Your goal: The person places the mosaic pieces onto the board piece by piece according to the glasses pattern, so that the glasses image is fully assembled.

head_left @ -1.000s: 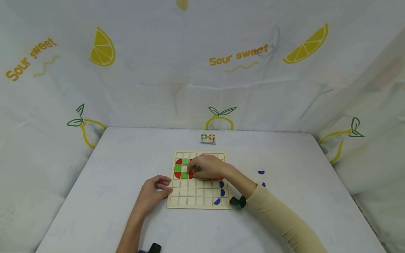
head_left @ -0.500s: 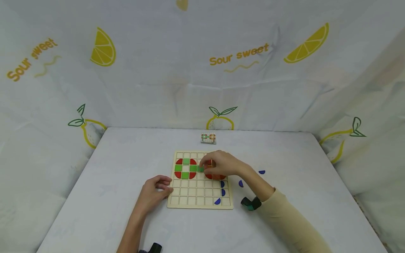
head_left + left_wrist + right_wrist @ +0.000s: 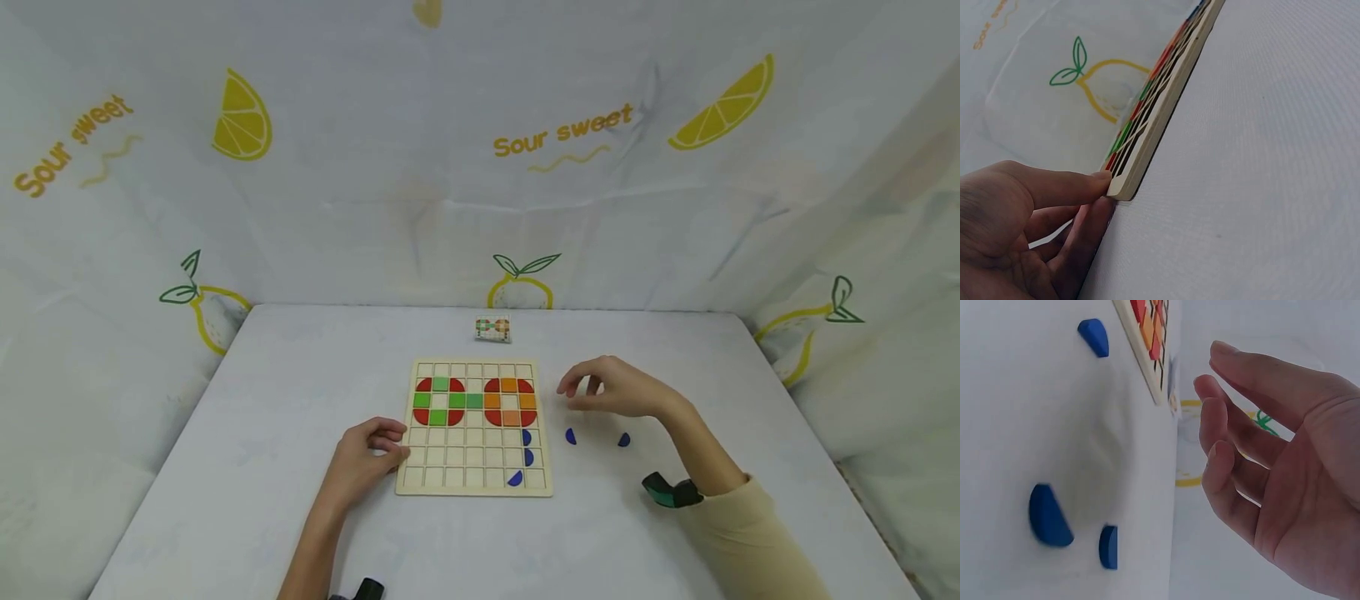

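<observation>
The wooden grid board (image 3: pixel 475 492) lies flat on the table, with red quarter-round, green and orange pieces set in its upper rows. Three blue half-round pieces (image 3: pixel 528 457) sit toward its lower right. At the board's left edge, my left hand (image 3: pixel 362 458) holds the rim, its thumb (image 3: pixel 1069 187) at the corner and the fingers lower down. My right hand (image 3: pixel 626 390) hovers right of the board, fingers loosely bent and apart, holding nothing. Below it in the right wrist view are three loose blue half-round pieces (image 3: pixel 1047 515); the hand hides one from the head view.
A small card (image 3: pixel 492 328) with a printed coloured pattern stands behind the board. White cloth covers the table (image 3: pixel 300 367), and a lemon-print curtain (image 3: pixel 375 200) hangs behind it. Black wrist devices (image 3: pixel 672 492) are strapped to the forearms.
My right hand has moved off the board to the right, uncovering the red, green and orange pieces, and is now over a loose blue piece. The left hand stays at the edge.
</observation>
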Action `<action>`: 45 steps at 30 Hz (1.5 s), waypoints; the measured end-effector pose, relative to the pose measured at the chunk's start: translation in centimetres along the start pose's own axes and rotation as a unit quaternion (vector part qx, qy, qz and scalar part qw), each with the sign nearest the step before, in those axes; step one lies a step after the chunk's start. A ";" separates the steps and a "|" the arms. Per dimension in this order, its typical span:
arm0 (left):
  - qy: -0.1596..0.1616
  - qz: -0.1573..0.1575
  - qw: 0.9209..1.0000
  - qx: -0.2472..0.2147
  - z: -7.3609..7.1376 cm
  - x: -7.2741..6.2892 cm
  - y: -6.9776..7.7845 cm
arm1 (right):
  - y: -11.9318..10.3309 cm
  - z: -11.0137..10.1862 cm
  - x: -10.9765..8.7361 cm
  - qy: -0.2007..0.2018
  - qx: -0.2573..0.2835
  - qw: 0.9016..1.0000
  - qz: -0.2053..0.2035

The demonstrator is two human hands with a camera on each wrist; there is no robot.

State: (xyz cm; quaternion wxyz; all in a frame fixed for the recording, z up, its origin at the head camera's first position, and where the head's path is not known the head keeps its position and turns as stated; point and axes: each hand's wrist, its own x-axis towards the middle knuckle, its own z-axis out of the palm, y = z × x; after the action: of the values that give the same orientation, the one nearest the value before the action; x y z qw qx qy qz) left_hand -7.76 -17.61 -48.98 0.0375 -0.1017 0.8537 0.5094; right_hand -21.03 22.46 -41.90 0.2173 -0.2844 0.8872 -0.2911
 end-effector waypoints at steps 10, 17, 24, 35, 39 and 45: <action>0.000 0.000 1.000 -0.002 0.0 -0.1 -0.1 | 2.5 1.7 -2.5 -0.022 0.036 0.999 0.011; -0.002 -0.005 1.000 -0.008 0.1 0.0 -0.1 | 3.2 2.9 -2.6 -0.029 0.058 0.998 0.012; -0.002 -0.002 1.000 0.000 0.1 0.0 0.0 | 3.5 3.6 -2.3 -0.020 0.066 0.997 0.025; 0.000 0.001 1.000 -0.002 0.0 -0.1 0.0 | 3.2 4.4 -2.0 0.014 0.059 0.997 0.048; 0.001 -0.002 1.000 -0.001 0.0 -0.1 0.0 | 3.0 4.6 -2.1 0.021 0.053 0.997 0.044; 0.002 -0.004 1.000 0.002 0.0 -0.1 0.0 | 2.7 4.7 -2.3 0.030 0.038 0.998 0.033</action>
State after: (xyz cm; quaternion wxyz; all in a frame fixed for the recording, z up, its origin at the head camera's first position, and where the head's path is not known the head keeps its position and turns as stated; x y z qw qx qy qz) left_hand -7.61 -17.56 -49.00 0.0379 -0.1065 0.8543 0.5074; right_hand -17.78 23.84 -46.61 0.2110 -0.2381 0.8902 -0.3259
